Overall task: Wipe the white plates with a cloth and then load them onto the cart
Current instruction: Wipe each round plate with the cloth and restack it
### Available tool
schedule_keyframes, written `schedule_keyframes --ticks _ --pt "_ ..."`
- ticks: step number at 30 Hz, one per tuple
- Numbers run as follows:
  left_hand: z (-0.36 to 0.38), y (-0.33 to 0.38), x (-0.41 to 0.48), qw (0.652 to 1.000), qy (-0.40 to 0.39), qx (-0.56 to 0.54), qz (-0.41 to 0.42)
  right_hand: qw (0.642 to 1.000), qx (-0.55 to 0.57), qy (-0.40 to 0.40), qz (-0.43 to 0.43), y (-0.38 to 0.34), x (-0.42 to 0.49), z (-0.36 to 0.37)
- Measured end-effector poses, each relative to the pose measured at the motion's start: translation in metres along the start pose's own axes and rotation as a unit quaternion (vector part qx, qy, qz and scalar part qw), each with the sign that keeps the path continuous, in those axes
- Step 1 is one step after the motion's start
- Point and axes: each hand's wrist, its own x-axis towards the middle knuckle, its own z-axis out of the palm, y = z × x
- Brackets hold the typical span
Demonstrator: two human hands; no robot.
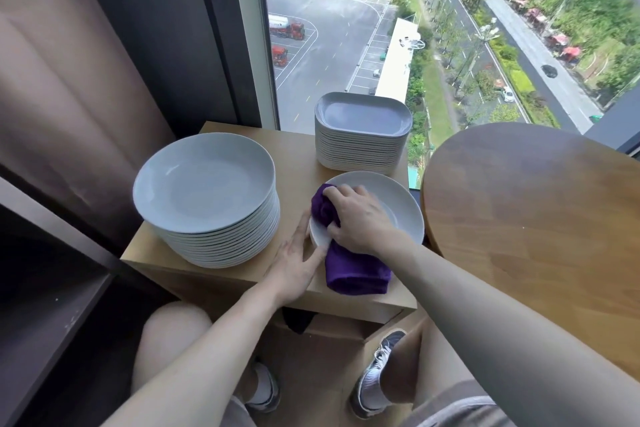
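One white plate (398,208) lies flat and face up at the front right corner of the small wooden counter (294,156), near a tall stack of round plates (207,184) on its left and just in front of a stack of squarish plates (362,135) by the window (346,45). It is round, glossy and shallow, so it has no long axis. The right hand (360,218) presses down on it, its grip closed around a bunched purple cloth (356,270). The cloth runs from the plate's far left rim back toward the person, its loose end hanging over the plate's near edge onto the counter. The left hand (298,263) lies with fingers straight against the plate's left rim, holding nothing. Hand and cloth hide much of the plate's middle and near rim. A round wooden table (536,211) stands to the right.
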Motion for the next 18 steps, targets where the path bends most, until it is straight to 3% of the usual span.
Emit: schedule_keyframes --ticks 9,18 --pt "-0.004 -0.002 -0.001 0.999 -0.016 0.010 -0.027 0.985 -0.136 0.000 0.110 0.038 -0.003 -0.015" --pt "-0.005 -0.006 0.000 0.999 -0.011 0.023 -0.023 0.981 -0.020 -0.050 0.184 0.009 -0.055 -0.014"
